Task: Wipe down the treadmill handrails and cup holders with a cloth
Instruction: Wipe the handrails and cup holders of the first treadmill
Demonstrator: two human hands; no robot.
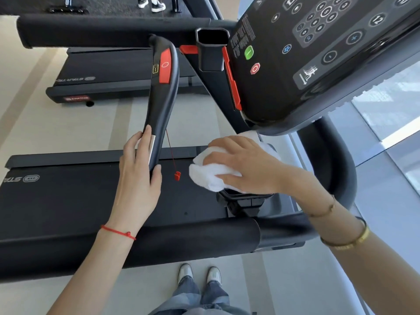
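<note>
Head view: right hand (245, 164) presses the white folded cloth (211, 176) onto the near black cup holder (243, 198); left hand (138, 169) grips the curved black centre handrail (162, 98); a snagged red safety cord (170, 148) looks the likeliest mishap.

Bright daylight from right, sharp centre, wide-angle bending edges.

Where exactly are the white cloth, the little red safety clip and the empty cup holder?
white cloth (212, 179): head view, on its bunched lower left edge.
red safety clip (177, 175): head view, on the clip body.
empty cup holder (210, 54): head view, on its front wall.
</note>
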